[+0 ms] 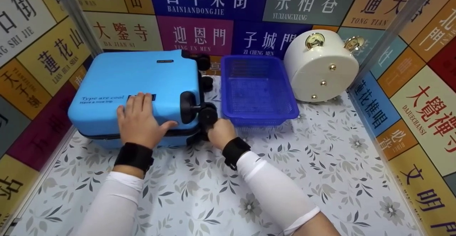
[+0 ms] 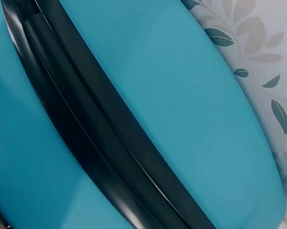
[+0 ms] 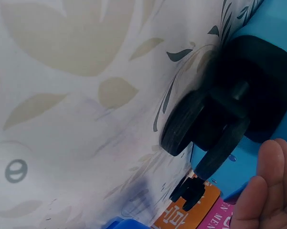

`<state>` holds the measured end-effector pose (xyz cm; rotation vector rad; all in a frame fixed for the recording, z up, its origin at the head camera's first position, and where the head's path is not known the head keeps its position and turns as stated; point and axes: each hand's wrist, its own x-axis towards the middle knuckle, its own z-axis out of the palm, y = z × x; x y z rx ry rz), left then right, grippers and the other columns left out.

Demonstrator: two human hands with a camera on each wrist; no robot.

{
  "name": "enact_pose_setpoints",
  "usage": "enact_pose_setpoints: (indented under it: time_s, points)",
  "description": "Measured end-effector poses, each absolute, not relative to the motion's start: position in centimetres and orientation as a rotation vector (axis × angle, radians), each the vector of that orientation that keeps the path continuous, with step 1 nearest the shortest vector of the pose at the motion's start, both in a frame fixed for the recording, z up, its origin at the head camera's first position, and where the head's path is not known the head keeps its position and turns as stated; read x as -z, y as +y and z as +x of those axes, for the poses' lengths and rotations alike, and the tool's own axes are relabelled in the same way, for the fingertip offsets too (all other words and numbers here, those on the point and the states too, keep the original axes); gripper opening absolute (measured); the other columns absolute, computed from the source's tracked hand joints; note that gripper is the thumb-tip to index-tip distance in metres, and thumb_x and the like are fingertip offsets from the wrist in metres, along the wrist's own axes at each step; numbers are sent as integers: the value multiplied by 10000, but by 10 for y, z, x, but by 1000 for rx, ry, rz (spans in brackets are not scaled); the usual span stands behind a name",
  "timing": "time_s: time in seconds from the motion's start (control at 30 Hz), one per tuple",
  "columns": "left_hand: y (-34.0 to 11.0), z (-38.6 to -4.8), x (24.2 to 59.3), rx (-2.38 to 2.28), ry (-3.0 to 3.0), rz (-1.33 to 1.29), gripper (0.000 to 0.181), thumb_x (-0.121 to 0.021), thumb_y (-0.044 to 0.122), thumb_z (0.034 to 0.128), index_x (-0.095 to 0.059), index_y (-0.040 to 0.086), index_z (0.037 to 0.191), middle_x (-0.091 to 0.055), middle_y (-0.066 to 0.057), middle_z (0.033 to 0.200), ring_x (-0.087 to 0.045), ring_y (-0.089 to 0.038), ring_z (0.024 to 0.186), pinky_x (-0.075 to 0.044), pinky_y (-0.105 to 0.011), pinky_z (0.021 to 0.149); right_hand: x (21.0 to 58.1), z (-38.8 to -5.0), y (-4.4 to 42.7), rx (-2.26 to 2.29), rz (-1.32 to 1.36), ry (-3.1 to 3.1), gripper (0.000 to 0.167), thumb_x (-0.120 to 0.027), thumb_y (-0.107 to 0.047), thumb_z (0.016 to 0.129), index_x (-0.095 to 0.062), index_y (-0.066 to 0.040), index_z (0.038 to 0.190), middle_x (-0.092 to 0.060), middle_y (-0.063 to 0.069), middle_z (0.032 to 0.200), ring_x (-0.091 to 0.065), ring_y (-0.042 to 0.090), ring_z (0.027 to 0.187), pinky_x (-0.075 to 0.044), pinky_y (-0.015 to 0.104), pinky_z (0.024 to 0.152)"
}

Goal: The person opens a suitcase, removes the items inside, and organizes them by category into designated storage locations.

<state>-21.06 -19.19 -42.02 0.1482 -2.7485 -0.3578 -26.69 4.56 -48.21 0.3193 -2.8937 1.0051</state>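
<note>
Right of the suitcase (image 1: 135, 75), blue basket (image 1: 259, 91), white case (image 1: 310, 68).

1. And here's the surface (image 1: 188, 196), white right across, scattered with grey-green leaves, beige leaves and pale flowers with dark centres; whether it is a table or a floor, the view can't say!
2. Over on the left, the light-blue suitcase (image 1: 131, 75) lies on it, broad side up, its black wheels (image 1: 207, 115) turned to the right.
3. Into the middle, at the back: the blue plastic basket (image 1: 262, 116) sits upright, mesh-sided, just beside those wheels.
4. And on the right, the white rounded case (image 1: 311, 68) stands on it close against the basket, gold studs facing out, near the back corner!
</note>
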Motion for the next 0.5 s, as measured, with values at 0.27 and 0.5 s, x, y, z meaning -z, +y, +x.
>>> enact_pose_setpoints:
  time_s: [0.27,0.5]
  points:
    - [-189,-214,419,351,-2768,176,1190,-787,748,773,-328,72,1640,-371,-202,1664,-291,-417,1548,-173,-688,1255,485,-270,49,-973,405,-2814,227,-627,-65,891,-704,-9,685,-772,221,821,-760,439,813,-589,570,713]
    - [-186,-217,421,339,-2760,185,1187,-779,756,776,-335,67,1635,-378,-198,1658,-297,-412,1542,-186,-671,1258,488,-276,47,-1003,378,-2830,212,-623,-102,960,-736,-31,795,-775,194,861,-756,404,824,-589,564,751]
